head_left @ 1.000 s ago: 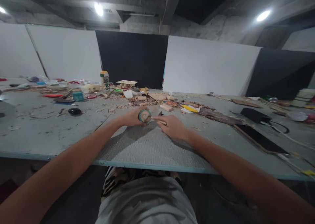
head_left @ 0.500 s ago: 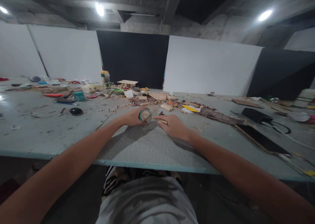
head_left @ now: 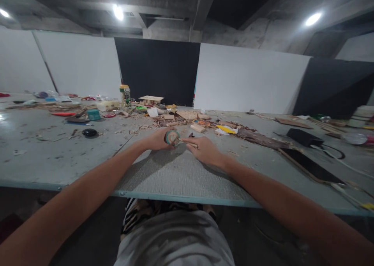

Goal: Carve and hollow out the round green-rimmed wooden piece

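Observation:
My left hand (head_left: 157, 139) is closed around a small round teal-rimmed container (head_left: 172, 137), tipped so that its tan, brownish face points toward me. In my right hand (head_left: 203, 150) a thin wooden stick (head_left: 189, 143) is pinched between the fingers. The stick's tip points left and meets the container's face or lies just in front of it; I cannot tell which. Both hands are low over the table (head_left: 172, 176), near its front edge. Just beyond the right fingers lies a small dark piece (head_left: 191, 134).
Wood chips and scraps (head_left: 187, 115) spread across the table's middle, with a pale wood block (head_left: 198, 128) among them. To the right are a bark strip (head_left: 260, 138), a black box with a cable (head_left: 304, 137) and a phone (head_left: 311, 165). A black computer mouse (head_left: 89, 132) and teal box (head_left: 93, 114) stand left.
The stick's tip has shifted very slightly left at the container's face. Both hands otherwise keep nearly the same place and grip.

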A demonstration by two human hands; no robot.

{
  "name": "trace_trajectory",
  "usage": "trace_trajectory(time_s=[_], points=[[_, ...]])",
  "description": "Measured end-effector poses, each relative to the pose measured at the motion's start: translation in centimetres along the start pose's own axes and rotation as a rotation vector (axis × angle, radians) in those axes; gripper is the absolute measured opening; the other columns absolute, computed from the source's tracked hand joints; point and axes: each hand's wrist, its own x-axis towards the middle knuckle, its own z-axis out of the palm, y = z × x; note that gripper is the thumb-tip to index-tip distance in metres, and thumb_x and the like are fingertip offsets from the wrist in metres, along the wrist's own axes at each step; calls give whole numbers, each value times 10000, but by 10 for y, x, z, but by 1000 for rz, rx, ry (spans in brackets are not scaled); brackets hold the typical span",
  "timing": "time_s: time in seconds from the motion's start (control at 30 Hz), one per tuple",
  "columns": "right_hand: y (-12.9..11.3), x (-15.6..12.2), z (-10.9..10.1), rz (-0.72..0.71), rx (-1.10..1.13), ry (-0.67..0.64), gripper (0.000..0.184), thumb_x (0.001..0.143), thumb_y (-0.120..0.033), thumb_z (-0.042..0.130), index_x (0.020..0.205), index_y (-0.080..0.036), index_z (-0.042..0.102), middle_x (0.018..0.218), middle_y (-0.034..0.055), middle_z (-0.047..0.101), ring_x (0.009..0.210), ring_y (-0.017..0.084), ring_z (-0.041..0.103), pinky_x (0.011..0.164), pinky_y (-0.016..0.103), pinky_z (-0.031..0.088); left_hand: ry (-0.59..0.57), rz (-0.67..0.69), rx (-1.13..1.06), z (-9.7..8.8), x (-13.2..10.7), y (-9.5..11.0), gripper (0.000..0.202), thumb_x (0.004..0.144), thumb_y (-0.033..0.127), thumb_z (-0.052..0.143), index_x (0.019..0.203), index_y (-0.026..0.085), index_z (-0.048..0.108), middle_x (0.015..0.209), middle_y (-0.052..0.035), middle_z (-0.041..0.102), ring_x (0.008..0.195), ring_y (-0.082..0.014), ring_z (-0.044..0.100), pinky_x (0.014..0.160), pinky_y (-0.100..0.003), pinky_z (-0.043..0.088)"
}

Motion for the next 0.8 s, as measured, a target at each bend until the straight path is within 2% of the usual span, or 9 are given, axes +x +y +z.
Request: trace_trajectory(time_s=[0.2, 0.33, 0.5, 0.6, 0.7, 0.8], points=[[2, 3, -3, -1, -37, 70, 413, 942, -248, 498, 1319, -231, 666, 1226, 65, 719, 1057, 269, 697, 883, 380, 520, -52, -17, -12, -3, 0, 3, 796, 699, 426, 756, 1415, 262, 450, 1381, -127, 575, 1207, -337, 575, 920, -404, 476], [4, 2, -1, -23, -16, 17, 427, 940, -234, 495, 1337, -228, 652, 1243, 73, 710, 1047, 265, 700, 883, 378, 518, -41, 4, -14, -3, 0, 4, 709, 711, 413, 739, 1358, 254, 498, 1341, -112, 602, 1201, -317, 579, 934, -383, 471], [3, -1, 2, -27, -40, -44, 399, 912, -226, 528, 1271, -242, 700, 1188, 65, 736, 1028, 271, 706, 888, 394, 518, -10, 17, -5, 0, 2, -2, 669, 698, 442, 751, 1298, 236, 540, 1283, -103, 630, 1164, -304, 596, 946, -387, 468], [0, -1, 0, 5, -20, 13, 365, 906, -230, 539, 1216, -230, 732, 1162, 62, 747, 1036, 266, 706, 900, 386, 522, 3, 2, 8, 0, 2, -3, 718, 678, 460, 768, 1312, 226, 527, 1303, -113, 618, 1182, -317, 587, 951, -390, 463], [2, 1, -2, 11, 1, 89, 379, 927, -238, 521, 1255, -221, 709, 1214, 63, 724, 1109, 265, 683, 928, 383, 516, -3, 3, 3, 0, 2, -2, 745, 674, 437, 771, 1332, 228, 490, 1274, -113, 627, 1155, -312, 602, 927, -389, 470], [5, 1, -1, 0, -10, 58, 400, 943, -250, 507, 1307, -241, 674, 1241, 56, 711, 1107, 266, 684, 927, 388, 516, 15, 16, 20, 1, 1, 0, 759, 658, 424, 781, 1320, 221, 471, 1248, -114, 629, 1139, -312, 604, 921, -399, 467]])
